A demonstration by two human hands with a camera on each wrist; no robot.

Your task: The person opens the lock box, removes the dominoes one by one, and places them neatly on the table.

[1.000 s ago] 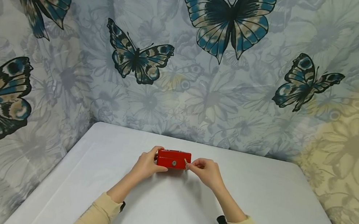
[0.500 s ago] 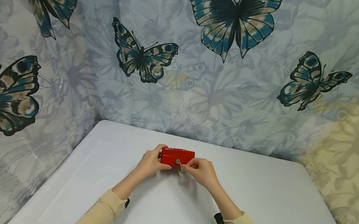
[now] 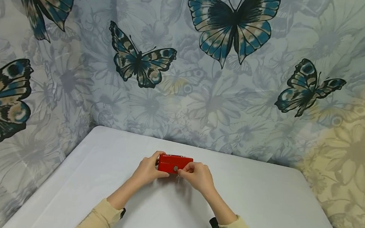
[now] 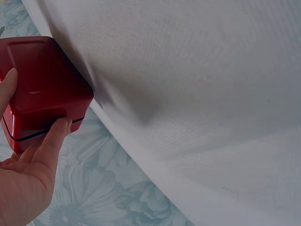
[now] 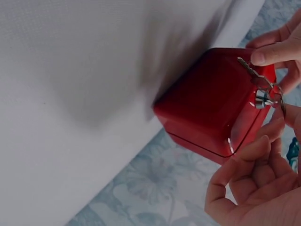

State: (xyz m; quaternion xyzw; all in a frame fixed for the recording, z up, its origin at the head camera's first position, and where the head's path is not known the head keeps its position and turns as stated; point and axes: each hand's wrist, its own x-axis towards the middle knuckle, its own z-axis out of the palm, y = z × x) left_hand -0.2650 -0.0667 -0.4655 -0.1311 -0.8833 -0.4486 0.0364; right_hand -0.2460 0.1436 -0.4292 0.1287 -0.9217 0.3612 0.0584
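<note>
A small red metal box (image 3: pixel 169 159) sits on the white table with its lock side facing me. My left hand (image 3: pixel 145 170) grips its left end, thumb on the front; in the left wrist view, fingers of that hand (image 4: pixel 30 181) lie along the lid seam. My right hand (image 3: pixel 198 176) is at the front, its thumb and forefinger pinching a key right at the round silver lock (image 5: pixel 261 99). From the key ring (image 5: pixel 282 104) a second key (image 5: pixel 250 69) hangs across the red front. The pinched key is mostly hidden by the fingers.
The white table (image 3: pixel 253 203) stretches around the box, its far edge close behind it. A butterfly-patterned cloth (image 3: pixel 236 108) hangs at the back and sides. A black strap (image 3: pixel 215 226) shows at the right sleeve.
My right hand has moved left along the box front, bringing the key from the right end to the lock. My left hand keeps its grip on the box.
</note>
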